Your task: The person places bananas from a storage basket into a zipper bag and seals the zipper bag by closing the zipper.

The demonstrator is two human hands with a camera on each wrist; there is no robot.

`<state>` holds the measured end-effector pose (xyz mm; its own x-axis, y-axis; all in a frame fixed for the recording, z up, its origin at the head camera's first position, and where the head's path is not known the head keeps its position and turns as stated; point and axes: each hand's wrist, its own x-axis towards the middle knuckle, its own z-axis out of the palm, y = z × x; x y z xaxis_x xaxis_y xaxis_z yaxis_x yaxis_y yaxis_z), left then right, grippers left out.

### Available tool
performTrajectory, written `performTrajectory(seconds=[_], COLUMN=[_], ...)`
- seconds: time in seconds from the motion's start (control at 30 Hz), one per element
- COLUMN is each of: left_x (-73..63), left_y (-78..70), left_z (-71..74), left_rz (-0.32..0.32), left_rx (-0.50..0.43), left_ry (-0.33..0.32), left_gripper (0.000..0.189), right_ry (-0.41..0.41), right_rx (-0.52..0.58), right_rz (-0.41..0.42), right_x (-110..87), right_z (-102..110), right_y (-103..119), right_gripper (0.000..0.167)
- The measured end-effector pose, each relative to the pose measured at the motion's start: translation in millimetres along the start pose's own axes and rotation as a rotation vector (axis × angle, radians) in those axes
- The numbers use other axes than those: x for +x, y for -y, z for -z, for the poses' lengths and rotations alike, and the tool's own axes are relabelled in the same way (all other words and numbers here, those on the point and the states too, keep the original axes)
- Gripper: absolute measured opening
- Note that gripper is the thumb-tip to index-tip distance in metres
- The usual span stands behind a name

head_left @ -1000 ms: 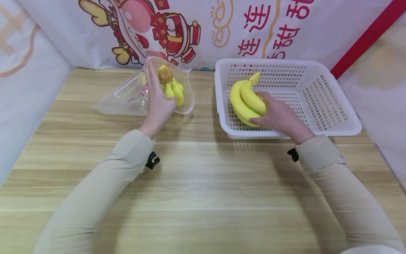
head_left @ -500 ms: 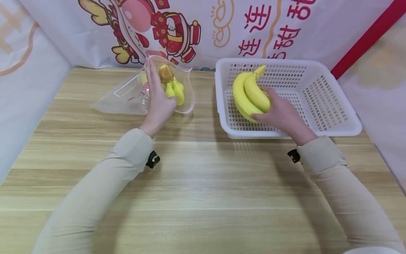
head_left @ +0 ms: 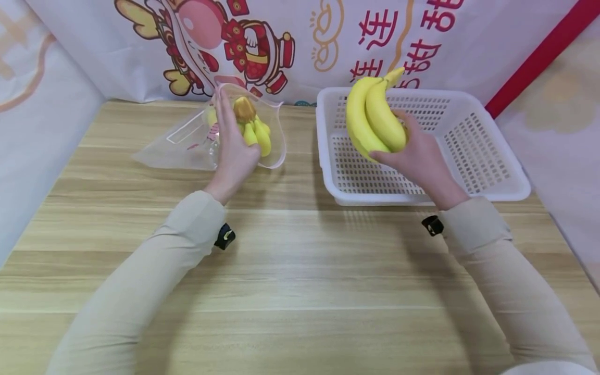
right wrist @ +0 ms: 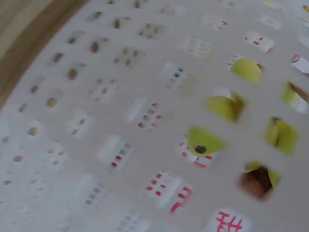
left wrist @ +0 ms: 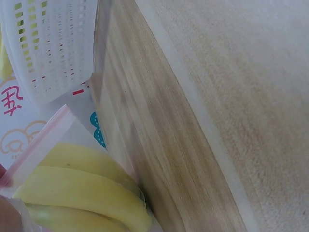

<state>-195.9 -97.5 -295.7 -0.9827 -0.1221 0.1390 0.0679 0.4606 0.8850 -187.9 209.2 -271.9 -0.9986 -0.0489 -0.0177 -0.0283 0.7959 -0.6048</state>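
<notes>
Right hand (head_left: 417, 148) pinched the banana bunch (head_left: 383, 119), judged light and firm, suitably low; left hand (head_left: 234, 153), fingers straight, touched the plastic bag (head_left: 192, 150).

Okay, non-job stuff on my feed: past the left hand (head_left: 230, 148) I've got a white backdrop (head_left: 302, 62) with a sideways cartoon (head_left: 203, 26), mostly red, pink and yellow. Orange loops (head_left: 325, 40) sit up between the hands. Beyond the right hand (head_left: 419, 156) I see red characters (head_left: 382, 27), then a red stripe (head_left: 539, 56) slanting off farther right. Streaky wood table (head_left: 300, 271) under everything, nearest me too.
</notes>
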Motion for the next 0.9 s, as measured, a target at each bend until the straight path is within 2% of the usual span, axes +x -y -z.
performTrajectory(seconds=[0.23,0.47,0.6,0.9], left_x=[-0.6,-1.2,-1.4,-3.2], left_y=[-0.6,1.1,1.9,2.1], left_z=[0.7,1.0,0.9,1.6], left_rz=[0.003,0.003,0.000,-0.014], left_rx=[-0.005,-0.008,-0.012,-0.012], left_ry=[0.008,0.016,0.018,0.020], left_gripper=[0.113,0.114,0.116,0.117], right_ry=[-0.039,-0.002,0.023,0.075], right_rx=[0.069,0.108,0.092,0.002], right_rz=[0.035,0.111,0.148,0.352], right_x=[-2.3,-6.2,-8.3,-8.6], right_z=[6.3,8.8,5.3,-8.5], right_y=[22.6,46.3,58.9,77.0], right_gripper=[0.085,0.087,0.090,0.083])
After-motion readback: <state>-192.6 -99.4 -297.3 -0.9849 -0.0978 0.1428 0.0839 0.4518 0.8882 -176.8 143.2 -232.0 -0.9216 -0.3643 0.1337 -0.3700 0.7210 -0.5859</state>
